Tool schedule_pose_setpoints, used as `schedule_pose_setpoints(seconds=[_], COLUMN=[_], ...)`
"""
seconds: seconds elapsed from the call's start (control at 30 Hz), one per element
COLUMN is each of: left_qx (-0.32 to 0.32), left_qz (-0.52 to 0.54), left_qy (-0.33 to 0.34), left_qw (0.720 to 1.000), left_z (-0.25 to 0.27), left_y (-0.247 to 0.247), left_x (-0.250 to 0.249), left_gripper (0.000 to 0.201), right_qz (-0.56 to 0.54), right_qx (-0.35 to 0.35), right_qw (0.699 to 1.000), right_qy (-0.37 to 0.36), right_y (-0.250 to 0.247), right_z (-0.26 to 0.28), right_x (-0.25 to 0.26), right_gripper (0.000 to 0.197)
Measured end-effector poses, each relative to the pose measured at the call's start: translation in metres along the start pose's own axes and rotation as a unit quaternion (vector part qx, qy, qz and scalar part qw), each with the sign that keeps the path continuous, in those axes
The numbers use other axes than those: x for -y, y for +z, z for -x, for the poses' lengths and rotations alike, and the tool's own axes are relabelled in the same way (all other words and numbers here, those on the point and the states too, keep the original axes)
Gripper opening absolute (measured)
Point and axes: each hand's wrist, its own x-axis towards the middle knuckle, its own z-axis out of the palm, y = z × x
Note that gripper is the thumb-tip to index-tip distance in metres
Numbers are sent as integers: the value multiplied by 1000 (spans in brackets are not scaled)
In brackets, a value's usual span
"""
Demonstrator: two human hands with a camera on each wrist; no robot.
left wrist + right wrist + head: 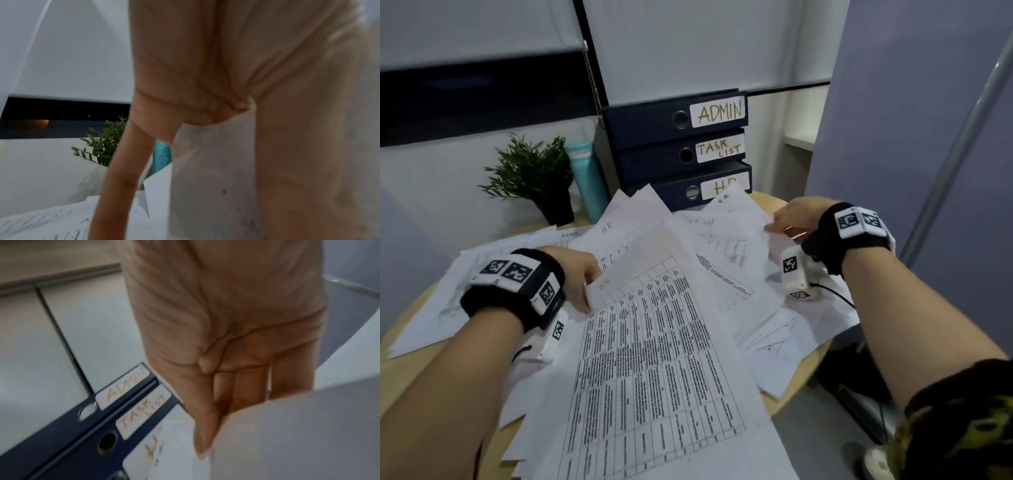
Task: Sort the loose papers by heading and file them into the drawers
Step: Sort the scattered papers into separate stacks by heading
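Left hand: the left hand (582, 274) is pinching the near-left corner of a big table-printed sheet (654, 349), thumb on top, fingers curled beneath; the left wrist view is showing paper tucked into the crook of the thumb.
Right hand: the right hand (796, 216) is gripping the right edge of a lifted sheet (736, 219), fingers closed round it.
Papers: the loose papers (619, 233) are lying fanned and overlapping across the round table (796, 373), headings "HR" and something like "Task List" just readable.
Drawers: the drawers (678, 150) are standing stacked at the table's far edge, ADMIN on top, TASK LIST in the middle, HR lowest.
Key relation: the stack is sitting straight ahead of the right hand and just beyond it, so the right hand looks nearer for filing.
Progress: sorting is looking barely begun.
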Motion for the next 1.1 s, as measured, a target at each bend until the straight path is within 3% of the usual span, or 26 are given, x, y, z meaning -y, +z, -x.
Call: schedule_pose_setpoints(seconds=[0.07, 0.17, 0.3, 0.33, 0.4, 0.47, 0.5, 0.6, 0.73, 0.8, 0.9, 0.93, 0.97, 1.0, 1.03, 1.1], left_qx=[-12, -36, -57, -59, -53, -39, -34, -58, -144, -162, -181, -186, -180, -182, -185, -185], left_qz=[-38, -53, -50, -52, -42, -6, 23, 128, 308, 367, 426, 440, 455, 476, 505, 524], left_qy=[-3, -22, -59, -59, -61, -55, -43, -13, -43, -72, -103, -108, -110, -108, -109, -119], left_qw=[999, 998, 995, 995, 996, 998, 998, 990, 939, 913, 880, 872, 865, 854, 836, 822], left_z=[1, 6, 15, 18, 23, 26, 24, 23, 22, 16, 4, -1, 1, 1, -1, -4], left_y=[1, 3, 12, 13, 14, 11, 10, 5, 1, -1, -2, -2, -3, -3, -2, -2], left_x=[-1, -2, -7, -8, -8, -3, 2, 15, 24, 31, 36, 36, 31, 28, 26, 21], left_gripper=[29, 36, 46, 51, 56, 52, 47, 28, 21, 33, 70, 83, 91, 90, 86, 86], right_qz=[23, -47, -92, -98, -42, 35, 38, -67, -157, -187, -262, -298, -316, -316, -318, -303], right_qx=[-27, -63, -184, -195, -148, -101, -111, -223, -377, -495, -630, -648, -651, -634, -589, -438], right_qw=[999, 997, 978, 976, 988, 994, 993, 972, 904, 827, 676, 639, 634, 664, 713, 828], right_qy=[8, 18, 23, 23, 21, 20, 11, -36, -127, -191, -278, -289, -273, -240, -210, -173], right_y=[-11, -23, -37, -37, -36, -35, -36, -42, -55, -61, -58, -58, -57, -53, -50, -34], right_z=[6, 16, 25, 28, 36, 49, 53, 64, 73, 73, 79, 82, 81, 79, 74, 57], right_x=[-10, -29, -41, -41, -36, -28, -24, -7, 23, 40, 69, 77, 83, 90, 95, 100], right_gripper=[26, 19, 37, 40, 36, 32, 32, 36, 35, 14, 21, 22, 26, 32, 36, 31])
